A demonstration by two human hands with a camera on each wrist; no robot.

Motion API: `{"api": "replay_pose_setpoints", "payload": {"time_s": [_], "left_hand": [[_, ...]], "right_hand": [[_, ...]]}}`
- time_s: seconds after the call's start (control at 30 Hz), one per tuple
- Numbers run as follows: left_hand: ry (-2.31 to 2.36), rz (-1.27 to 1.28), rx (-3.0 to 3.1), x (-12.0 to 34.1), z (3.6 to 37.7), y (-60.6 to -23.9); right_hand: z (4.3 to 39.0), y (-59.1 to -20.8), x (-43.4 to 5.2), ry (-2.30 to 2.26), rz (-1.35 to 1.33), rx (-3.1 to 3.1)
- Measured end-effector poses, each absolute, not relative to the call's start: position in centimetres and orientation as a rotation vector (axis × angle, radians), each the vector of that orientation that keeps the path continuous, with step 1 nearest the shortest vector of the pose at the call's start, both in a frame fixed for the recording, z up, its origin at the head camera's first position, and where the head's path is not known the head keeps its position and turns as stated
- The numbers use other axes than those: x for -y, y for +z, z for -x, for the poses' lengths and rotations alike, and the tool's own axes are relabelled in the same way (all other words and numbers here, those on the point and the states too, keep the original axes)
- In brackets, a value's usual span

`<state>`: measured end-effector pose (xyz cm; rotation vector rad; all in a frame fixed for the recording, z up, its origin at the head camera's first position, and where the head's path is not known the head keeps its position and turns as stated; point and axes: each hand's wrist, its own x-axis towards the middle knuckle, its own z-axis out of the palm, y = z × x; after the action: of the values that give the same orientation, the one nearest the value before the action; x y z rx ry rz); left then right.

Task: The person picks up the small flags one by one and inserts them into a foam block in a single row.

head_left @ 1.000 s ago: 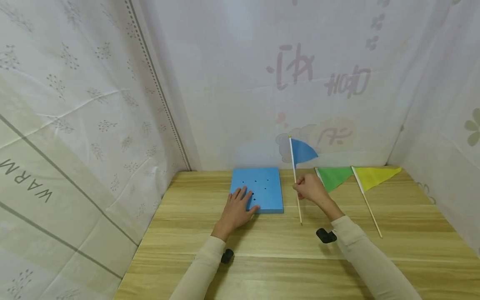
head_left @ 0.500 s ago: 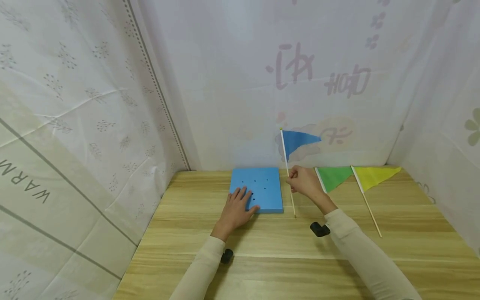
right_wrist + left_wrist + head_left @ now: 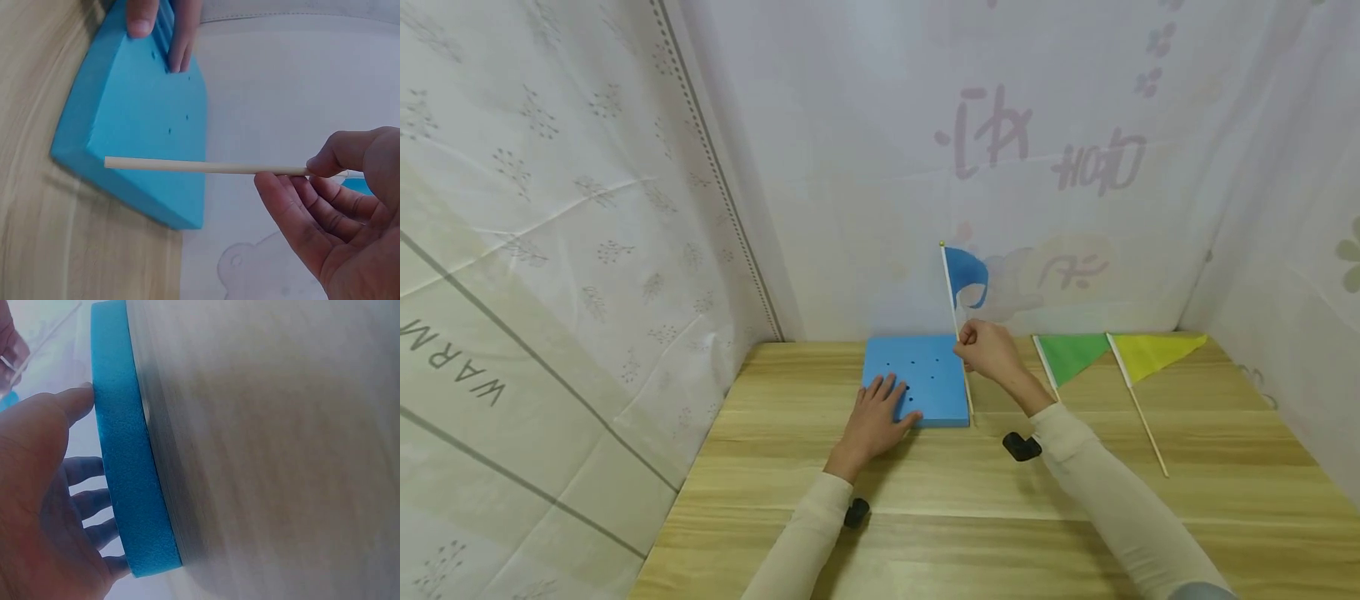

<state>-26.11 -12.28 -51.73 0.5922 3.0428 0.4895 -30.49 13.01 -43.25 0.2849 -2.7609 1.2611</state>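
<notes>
Insertion step: right hand (image 3: 992, 350) is pinching blue flag (image 3: 964, 268) stick upright at foam block's (image 3: 917, 375) 3 o'clock edge; left hand (image 3: 880, 410) is pressing flat, fingers spread. Next: aligning tip over hole.

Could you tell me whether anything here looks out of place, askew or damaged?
Nothing looks damaged or spilled. The blue flag held by the right hand has its cloth curled over. The green flag and yellow flag lie flat on the table beside the blue foam block.

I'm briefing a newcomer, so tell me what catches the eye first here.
The blue flag, held upright by its stick in the right hand, stands out at the right edge of the blue foam block. The left hand lies flat on the block; a green flag and yellow flag lie to the right on the table.
</notes>
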Motion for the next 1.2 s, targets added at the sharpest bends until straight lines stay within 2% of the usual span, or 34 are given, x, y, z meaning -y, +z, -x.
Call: {"api": "replay_pose_setpoints", "payload": {"time_s": [0.6, 1.2], "left_hand": [[0.486, -0.582, -3.037, 12.2, 26.3, -51.8], [0.48, -0.587, -3.05, 12.2, 26.2, -51.8]], "right_hand": [[32.1, -41.6, -8.9, 1.31, -0.35, 2.707], [33.2, -41.5, -6.3, 1.337, -0.406, 2.618]]}}
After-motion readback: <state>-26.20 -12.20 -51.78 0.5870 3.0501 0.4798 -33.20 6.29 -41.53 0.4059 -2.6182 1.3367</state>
